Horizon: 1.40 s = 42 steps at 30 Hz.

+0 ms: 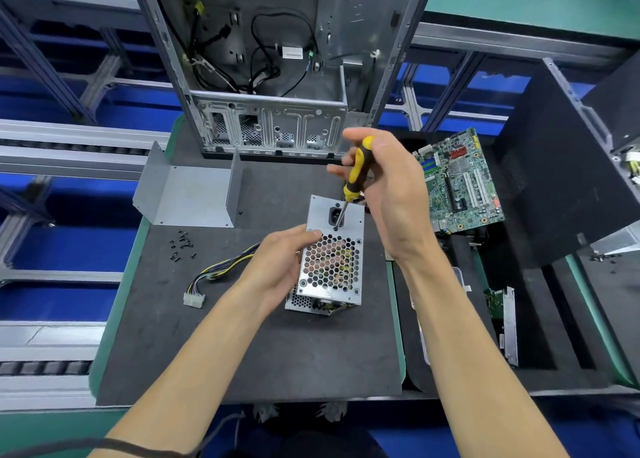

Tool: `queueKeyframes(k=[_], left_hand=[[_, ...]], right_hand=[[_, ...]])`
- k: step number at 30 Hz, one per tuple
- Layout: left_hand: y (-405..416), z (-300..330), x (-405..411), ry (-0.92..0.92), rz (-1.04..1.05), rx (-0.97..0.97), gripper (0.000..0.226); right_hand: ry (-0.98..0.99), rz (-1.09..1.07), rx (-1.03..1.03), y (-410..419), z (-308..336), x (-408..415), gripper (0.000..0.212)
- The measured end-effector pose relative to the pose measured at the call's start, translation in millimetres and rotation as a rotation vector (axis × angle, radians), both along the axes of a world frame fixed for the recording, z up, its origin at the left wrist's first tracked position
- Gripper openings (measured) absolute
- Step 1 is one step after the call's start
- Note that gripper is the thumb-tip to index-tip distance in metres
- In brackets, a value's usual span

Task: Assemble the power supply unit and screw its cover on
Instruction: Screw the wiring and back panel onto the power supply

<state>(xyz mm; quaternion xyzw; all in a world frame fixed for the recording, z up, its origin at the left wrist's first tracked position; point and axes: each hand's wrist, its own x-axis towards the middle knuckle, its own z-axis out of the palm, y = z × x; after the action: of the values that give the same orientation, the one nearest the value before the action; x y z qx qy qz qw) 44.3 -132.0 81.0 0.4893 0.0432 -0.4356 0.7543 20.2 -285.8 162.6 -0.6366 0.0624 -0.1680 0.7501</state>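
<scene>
Dark foam mat (242, 353) on the assembly bench: PSU (330, 267) stands mid-mat w/ its mesh face up. I see my left hand (277, 267) gripping its left side, my right hand (384, 194) wrapped round the screwdriver (356, 170). Shaft slants down-left from the far right, tip on a screw (335, 228) below the socket; cover (188, 194) lies far-left, apart.

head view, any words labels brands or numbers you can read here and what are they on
No text can be read in this view.
White tags on the cables inside the computer case: look blank or too blurred to read.
Motherboard: any markings too small to read.
Power supply unit: no label visible on the faces shown.
Screwdriver handle: no readable brand.
</scene>
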Motion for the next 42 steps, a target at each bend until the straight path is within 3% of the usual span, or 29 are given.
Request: queueKeyframes(k=[2, 7, 11, 18, 28, 38, 42], left_hand=[[-0.5, 0.2, 0.4, -0.002, -0.003, 0.008, 0.028], [-0.1, 0.4, 0.0, 0.01, 0.009, 0.01, 0.028], [1.2, -0.1, -0.9, 0.01, 0.007, 0.01, 0.027], [-0.4, 1.1, -1.9, -0.003, 0.022, 0.014, 0.028], [0.3, 2.3, -2.4, 0.003, 0.033, 0.016, 0.029], [0.7, 4.5, -3.0, 0.001, 0.034, 0.014, 0.028], [1.0, 1.7, -4.7, -0.021, 0.031, 0.031, 0.027]], right_hand=[[-0.042, -0.019, 0.006, 2.3, 1.1, -1.2, 0.013], [-0.045, -0.012, -0.027, 5.7, 0.3, -2.1, 0.014], [0.019, 0.033, 0.032, 3.0, 2.4, -4.0, 0.041], [-0.064, 0.004, -0.02, 9.7, 1.4, -7.8, 0.012], [-0.088, 0.009, -0.028, 14.8, 15.0, -6.7, 0.026], [-0.157, -0.174, -0.117, 25.6, 4.3, -1.8, 0.035], [-0.178, -0.301, -0.037, 26.0, -0.6, 0.5, 0.029]])
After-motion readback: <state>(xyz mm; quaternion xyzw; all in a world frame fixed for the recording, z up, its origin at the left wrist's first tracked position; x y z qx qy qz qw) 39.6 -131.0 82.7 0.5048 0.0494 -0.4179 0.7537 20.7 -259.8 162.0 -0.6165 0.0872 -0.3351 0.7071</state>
